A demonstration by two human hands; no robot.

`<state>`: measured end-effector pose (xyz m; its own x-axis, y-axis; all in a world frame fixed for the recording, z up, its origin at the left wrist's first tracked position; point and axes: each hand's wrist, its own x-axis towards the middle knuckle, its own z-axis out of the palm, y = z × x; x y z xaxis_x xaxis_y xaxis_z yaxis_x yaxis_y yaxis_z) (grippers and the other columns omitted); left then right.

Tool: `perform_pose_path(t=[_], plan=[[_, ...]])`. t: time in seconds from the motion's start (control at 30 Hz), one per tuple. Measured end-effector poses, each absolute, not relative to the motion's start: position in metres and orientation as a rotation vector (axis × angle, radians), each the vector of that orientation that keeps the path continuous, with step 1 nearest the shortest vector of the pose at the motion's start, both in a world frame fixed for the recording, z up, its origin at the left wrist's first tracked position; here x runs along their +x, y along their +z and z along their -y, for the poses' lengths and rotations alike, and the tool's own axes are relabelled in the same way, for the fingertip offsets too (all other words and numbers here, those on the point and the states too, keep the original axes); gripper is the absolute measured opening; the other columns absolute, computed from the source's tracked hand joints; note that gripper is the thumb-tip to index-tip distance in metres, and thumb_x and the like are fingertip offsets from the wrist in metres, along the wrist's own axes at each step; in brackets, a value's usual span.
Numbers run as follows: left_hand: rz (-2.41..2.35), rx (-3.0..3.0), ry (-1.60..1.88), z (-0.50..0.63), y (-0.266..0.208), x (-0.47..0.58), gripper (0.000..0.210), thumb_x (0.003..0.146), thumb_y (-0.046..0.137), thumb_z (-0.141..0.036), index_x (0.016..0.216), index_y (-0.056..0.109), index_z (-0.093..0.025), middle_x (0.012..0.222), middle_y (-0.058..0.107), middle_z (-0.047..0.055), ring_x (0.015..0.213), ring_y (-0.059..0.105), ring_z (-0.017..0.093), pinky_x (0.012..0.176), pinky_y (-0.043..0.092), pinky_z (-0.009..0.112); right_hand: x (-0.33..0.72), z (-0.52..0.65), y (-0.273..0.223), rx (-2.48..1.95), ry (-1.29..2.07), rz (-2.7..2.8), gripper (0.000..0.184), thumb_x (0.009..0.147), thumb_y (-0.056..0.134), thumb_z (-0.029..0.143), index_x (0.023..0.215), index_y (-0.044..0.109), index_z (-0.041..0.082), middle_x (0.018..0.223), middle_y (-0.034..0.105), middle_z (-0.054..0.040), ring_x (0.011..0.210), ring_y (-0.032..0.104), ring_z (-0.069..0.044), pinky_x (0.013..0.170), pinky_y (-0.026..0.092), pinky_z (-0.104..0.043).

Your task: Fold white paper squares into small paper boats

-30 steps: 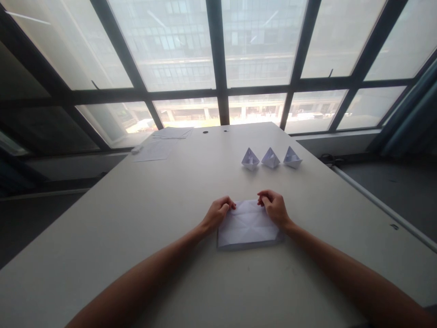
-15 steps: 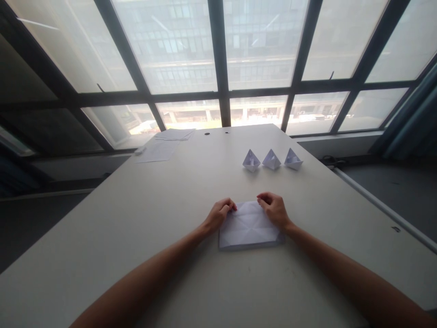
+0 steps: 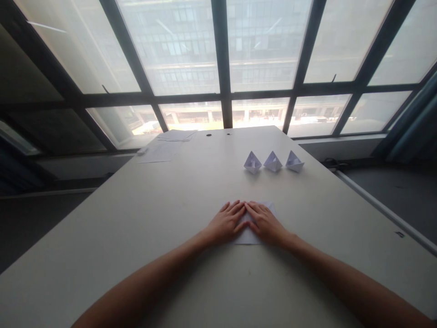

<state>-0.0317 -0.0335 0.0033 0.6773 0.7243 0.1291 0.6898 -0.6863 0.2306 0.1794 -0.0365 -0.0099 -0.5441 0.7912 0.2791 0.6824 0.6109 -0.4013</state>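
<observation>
The folded paper (image 3: 248, 236) looks light and easily creased — best taken by its edges — as left hand (image 3: 226, 222) and right hand (image 3: 266, 223) lie flat, thumbs spread, gripping nothing.

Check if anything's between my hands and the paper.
Nothing visible. Your left hand and right hand lie over the paper, though they hide part of it. The three paper shapes stand beyond, toward the windows.

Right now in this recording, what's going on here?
A person's left hand and right hand rest flat, close together, on a piece of white paper on the table. Three folded paper shapes stand in a row beyond it, towards the right. Loose sheets lie at the far left.
</observation>
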Motion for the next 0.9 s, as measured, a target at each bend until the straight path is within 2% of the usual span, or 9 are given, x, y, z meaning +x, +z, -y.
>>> perform_pose_path(t=[0.1, 0.2, 0.43, 0.9], plan=[[-1.213, 2.756, 0.217, 0.033, 0.001, -0.036, 0.064, 0.099, 0.024, -0.055, 0.154, 0.012, -0.026, 0.159, 0.022, 0.004, 0.147, 0.014, 0.022, 0.119, 0.009, 0.044, 0.182, 0.034, -0.013, -1.281, 0.292, 2.551, 0.065, 0.097, 0.037, 0.045, 0.152, 0.026, 0.012, 0.157, 0.026, -0.0129, 0.145, 0.020, -0.025, 0.118, 0.014, -0.048], [-1.264, 2.740, 0.166, 0.029, -0.002, -0.040, 0.061, 0.100, 0.018, -0.053, 0.154, 0.013, -0.026, 0.159, 0.019, 0.003, 0.148, 0.011, 0.021, 0.119, 0.006, 0.045, 0.189, 0.027, -0.015, -1.388, 0.258, 2.590, 0.067, 0.098, 0.029, 0.051, 0.153, 0.022, 0.014, 0.158, 0.019, -0.0115, 0.147, 0.014, -0.025, 0.118, 0.010, -0.049], [-1.308, 2.563, 0.153, 0.019, -0.006, -0.043, 0.053, 0.102, 0.017, -0.047, 0.153, 0.020, -0.031, 0.159, 0.021, 0.001, 0.148, 0.011, 0.021, 0.118, 0.005, 0.051, 0.192, 0.023, -0.015, -1.430, 0.239, 2.555, 0.066, 0.098, 0.029, 0.050, 0.152, 0.024, 0.015, 0.158, 0.021, -0.0122, 0.146, 0.016, -0.025, 0.118, 0.010, -0.049], [-1.361, 2.450, 0.130, 0.019, 0.006, -0.039, 0.050, 0.102, 0.022, -0.040, 0.151, 0.027, -0.030, 0.158, 0.023, 0.001, 0.148, 0.011, 0.021, 0.118, 0.005, 0.051, 0.189, 0.026, -0.013, -1.434, 0.279, 2.489, 0.062, 0.098, 0.032, 0.047, 0.152, 0.027, 0.016, 0.158, 0.022, -0.0114, 0.146, 0.016, -0.024, 0.117, 0.010, -0.048]])
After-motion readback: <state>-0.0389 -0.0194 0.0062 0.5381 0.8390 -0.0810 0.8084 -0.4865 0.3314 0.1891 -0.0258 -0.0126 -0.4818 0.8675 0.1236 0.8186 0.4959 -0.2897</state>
